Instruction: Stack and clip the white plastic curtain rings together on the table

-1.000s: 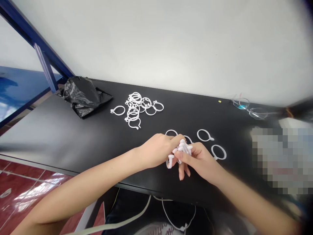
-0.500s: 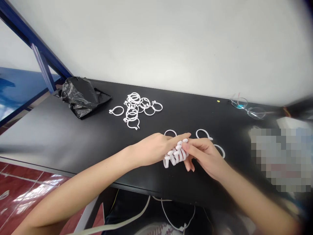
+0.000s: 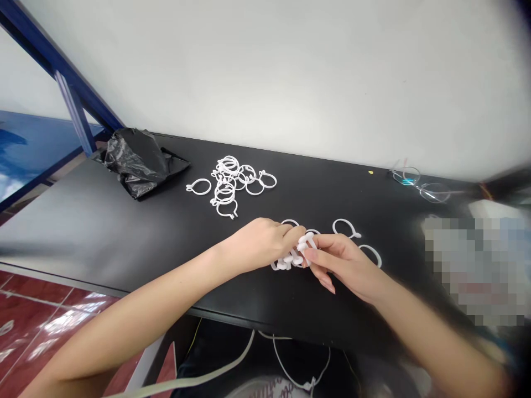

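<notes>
My left hand [image 3: 267,237] is curled over a bunch of white plastic rings [image 3: 286,262] with small clasp ends, which look like shower curtain rings. The bunch hangs at its fingers, and the fingertips are partly hidden behind it. Between thumb and forefinger, my right hand [image 3: 346,258] pinches the clasp ends of a ring [image 3: 307,242] at the bunch's right end. Its other fingers extend below. On the black table just behind the hands lie a few loose rings, one ring [image 3: 344,226] behind my right hand and another ring [image 3: 375,255] partly covered by it.
A heap of similar rings [image 3: 226,185] lies farther back to the left. Beside it sits a crumpled black plastic bag [image 3: 139,160]. Eyeglasses [image 3: 418,185] rest near the wall at the right, by a blurred-out item [image 3: 473,271]. Cables [image 3: 232,365] hang below the table's [image 3: 124,232] front edge.
My left fingers, stretched out along the rings before, have bent inward and drawn back slightly left. The rings have tilted and spread, with the right-hand one pulled apart from the others.
</notes>
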{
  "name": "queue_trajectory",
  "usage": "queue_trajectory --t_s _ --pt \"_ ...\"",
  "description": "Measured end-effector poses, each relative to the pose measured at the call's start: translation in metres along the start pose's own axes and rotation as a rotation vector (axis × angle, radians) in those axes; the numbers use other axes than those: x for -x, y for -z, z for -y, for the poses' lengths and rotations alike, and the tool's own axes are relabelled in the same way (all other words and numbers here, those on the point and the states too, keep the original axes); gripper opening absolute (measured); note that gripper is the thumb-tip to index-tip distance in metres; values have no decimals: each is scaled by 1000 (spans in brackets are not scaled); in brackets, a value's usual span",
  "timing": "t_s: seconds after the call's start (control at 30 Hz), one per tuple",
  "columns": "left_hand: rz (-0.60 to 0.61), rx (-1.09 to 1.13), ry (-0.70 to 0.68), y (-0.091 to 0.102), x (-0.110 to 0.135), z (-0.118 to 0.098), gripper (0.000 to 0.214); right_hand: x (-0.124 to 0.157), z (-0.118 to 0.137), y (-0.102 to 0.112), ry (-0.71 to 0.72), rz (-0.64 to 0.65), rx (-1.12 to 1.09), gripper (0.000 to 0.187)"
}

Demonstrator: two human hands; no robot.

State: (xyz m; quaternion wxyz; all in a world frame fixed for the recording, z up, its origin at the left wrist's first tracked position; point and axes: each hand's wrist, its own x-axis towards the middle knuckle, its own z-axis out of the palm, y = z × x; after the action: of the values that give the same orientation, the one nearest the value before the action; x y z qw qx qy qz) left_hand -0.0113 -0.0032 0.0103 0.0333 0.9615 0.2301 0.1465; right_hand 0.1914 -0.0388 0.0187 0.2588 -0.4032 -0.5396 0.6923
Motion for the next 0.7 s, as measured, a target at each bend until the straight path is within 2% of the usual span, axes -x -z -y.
queue_trajectory --t_s 0.17,0.33,0.43,0.57,0.7 --pt "-54 -27 -36 -1 1 2 21 4 5 -4 77 44 156 40" --pt "-154 14 -89 -8 1 5 27 10 4 -20 245 -42 267 46" --pt "-189 92 -91 -15 2 2 27 14 2 -27 377 -98 333 45" --pt "-266 227 -74 -25 3 -5 30 19 3 -30 535 -90 431 40" --pt "-385 430 14 -29 2 -10 40 23 3 -30 597 -57 471 37"
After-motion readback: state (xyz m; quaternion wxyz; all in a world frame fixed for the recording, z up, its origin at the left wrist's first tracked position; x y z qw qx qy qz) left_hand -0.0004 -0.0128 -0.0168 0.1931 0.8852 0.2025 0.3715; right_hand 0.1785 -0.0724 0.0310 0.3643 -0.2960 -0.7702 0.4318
